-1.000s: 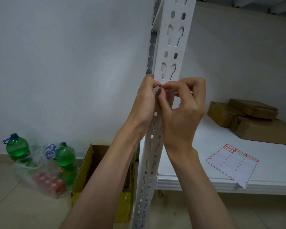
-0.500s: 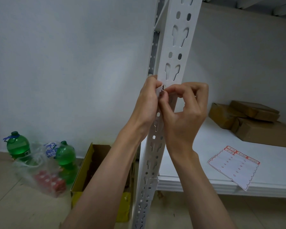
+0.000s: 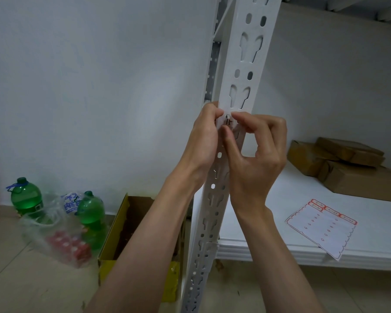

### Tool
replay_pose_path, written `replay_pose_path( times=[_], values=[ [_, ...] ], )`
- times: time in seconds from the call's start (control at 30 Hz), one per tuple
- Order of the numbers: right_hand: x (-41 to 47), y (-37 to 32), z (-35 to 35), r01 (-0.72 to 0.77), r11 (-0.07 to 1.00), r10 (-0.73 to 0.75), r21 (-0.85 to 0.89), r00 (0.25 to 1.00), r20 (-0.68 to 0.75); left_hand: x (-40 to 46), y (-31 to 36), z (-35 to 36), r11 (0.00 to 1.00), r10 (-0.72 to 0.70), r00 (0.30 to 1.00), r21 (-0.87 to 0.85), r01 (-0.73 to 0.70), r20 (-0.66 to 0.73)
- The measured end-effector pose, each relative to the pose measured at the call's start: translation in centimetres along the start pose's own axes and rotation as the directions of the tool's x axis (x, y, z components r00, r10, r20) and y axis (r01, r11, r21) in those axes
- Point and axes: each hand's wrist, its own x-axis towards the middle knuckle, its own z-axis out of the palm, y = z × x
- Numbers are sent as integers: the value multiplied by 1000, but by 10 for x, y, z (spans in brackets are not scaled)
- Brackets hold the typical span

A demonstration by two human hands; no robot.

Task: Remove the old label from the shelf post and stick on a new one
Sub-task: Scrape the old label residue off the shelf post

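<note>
A white slotted shelf post [image 3: 246, 64] runs up the middle of the view. A small white label [image 3: 228, 121] with dark handwriting sits on the post's front face at mid height. My left hand [image 3: 203, 141] curls round the post's left edge, its thumb on the label's left end. My right hand [image 3: 255, 154] pinches the label from the right with thumb and forefinger. Most of the label is hidden behind my fingers. A sheet of red-bordered labels [image 3: 321, 227] lies on the white shelf board [image 3: 269, 249] to the right.
Brown cardboard parcels [image 3: 348, 168] are stacked at the back right of the shelf. On the floor to the left stand two green bottles [image 3: 25, 197], a plastic bag with red cans [image 3: 63, 242] and an open yellow box [image 3: 127, 233]. A white wall lies behind.
Both hands have stayed at the same spot on the post. More of the label's dark writing shows between my thumbs now. The camera has shifted slightly.
</note>
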Motion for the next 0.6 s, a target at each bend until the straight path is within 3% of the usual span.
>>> replay_pose_path(
  times=[0.6],
  values=[
    [0,-1,-3,10,998,-11,64,1000,18,2,-2,0,1000,-9,998,22,10,-57]
  ],
)
